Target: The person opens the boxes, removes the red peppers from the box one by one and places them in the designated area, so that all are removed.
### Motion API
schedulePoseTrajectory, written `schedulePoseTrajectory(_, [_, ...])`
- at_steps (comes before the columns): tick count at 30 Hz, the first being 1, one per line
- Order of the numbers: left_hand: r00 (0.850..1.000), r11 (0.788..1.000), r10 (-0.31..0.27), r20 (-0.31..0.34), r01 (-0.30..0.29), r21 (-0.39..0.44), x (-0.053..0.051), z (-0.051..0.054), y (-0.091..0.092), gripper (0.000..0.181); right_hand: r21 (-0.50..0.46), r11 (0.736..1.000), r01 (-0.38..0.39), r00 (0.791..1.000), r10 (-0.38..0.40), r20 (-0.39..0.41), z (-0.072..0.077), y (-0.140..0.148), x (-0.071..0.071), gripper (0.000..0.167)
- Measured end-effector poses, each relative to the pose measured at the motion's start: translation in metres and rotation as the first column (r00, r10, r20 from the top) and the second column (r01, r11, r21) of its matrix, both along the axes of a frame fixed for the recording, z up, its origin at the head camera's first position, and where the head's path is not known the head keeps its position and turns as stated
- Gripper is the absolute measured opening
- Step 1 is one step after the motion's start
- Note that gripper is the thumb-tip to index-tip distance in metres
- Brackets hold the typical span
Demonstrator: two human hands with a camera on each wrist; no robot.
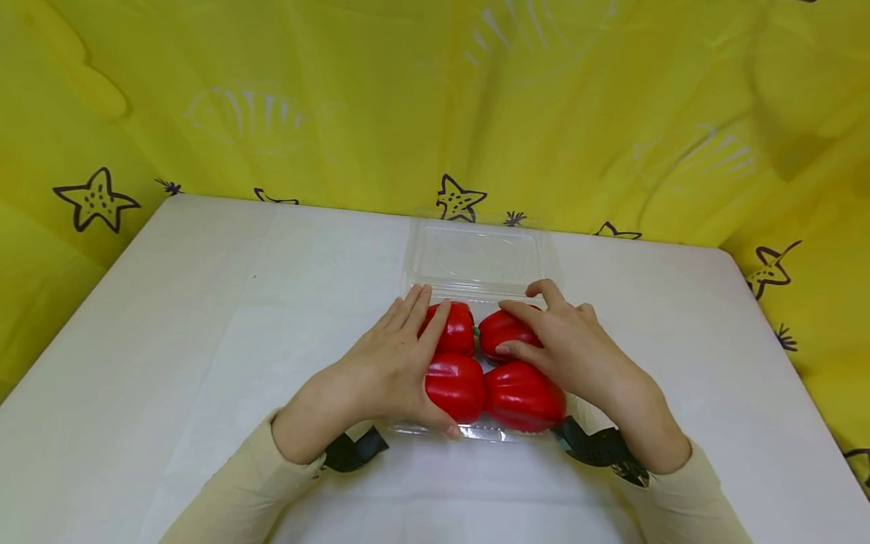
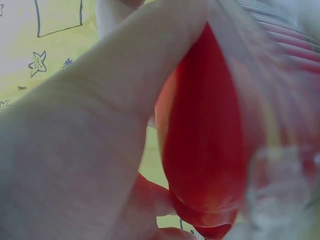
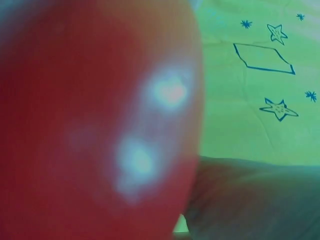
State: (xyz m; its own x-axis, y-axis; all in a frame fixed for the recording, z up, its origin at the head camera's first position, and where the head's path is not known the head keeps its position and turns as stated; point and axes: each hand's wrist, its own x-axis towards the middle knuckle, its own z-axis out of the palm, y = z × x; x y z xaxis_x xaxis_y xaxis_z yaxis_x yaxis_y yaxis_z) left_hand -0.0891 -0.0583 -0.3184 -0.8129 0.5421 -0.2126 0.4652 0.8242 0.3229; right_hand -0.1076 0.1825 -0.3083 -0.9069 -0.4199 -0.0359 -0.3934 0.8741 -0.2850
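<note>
Several red peppers lie in two rows in a clear plastic container (image 1: pixel 489 434). My left hand (image 1: pixel 381 370), fingers straight, rests along the upper left pepper (image 1: pixel 461 329) and lower left pepper (image 1: pixel 457 387). With thumb and index finger, my right hand (image 1: pixel 581 351) grips the upper right pepper (image 1: pixel 504 331); the lower right pepper (image 1: pixel 525 397) sits just below that hand. The left wrist view has a pepper (image 2: pixel 200 130) beside my left hand (image 2: pixel 95 115) and clear plastic at right. A blurred pepper (image 3: pixel 90 120) fills much of the right wrist view.
The container's clear lid (image 1: pixel 482 255) lies folded back behind it on the white table (image 1: pixel 272 340). A yellow curtain (image 1: pixel 381 106) with sea-creature drawings hangs along the table's back and sides. Dark straps are at both wrists.
</note>
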Motion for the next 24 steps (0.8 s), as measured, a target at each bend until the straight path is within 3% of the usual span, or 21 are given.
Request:
schedulePoseTrajectory(6, [1.000, 1.000, 0.002, -0.019, -0.002, -0.007, 0.001, 0.002, 0.002, 0.136, -0.012, 1.000, 0.020, 0.995, -0.021, -0.098, 0.002, -0.001, 0.002, 0.060])
schedulePoseTrajectory(13, [1.000, 1.000, 0.006, -0.011, -0.006, -0.001, 0.001, 0.003, 0.003, 0.136, -0.101, 0.990, 0.093, 0.979, -0.110, -0.172, 0.009, -0.002, 0.003, 0.062])
schedulePoseTrajectory(16, [1.000, 1.000, 0.008, -0.006, -0.008, 0.004, 0.000, 0.003, 0.002, 0.136, -0.125, 0.987, 0.104, 0.980, -0.123, -0.155, 0.010, -0.001, 0.003, 0.062])
schedulePoseTrajectory(24, [1.000, 1.000, 0.008, 0.002, -0.008, 0.004, 0.001, 0.002, 0.000, 0.136, -0.030, 0.995, 0.095, 0.992, -0.097, -0.081, 0.009, 0.001, 0.003, 0.073])
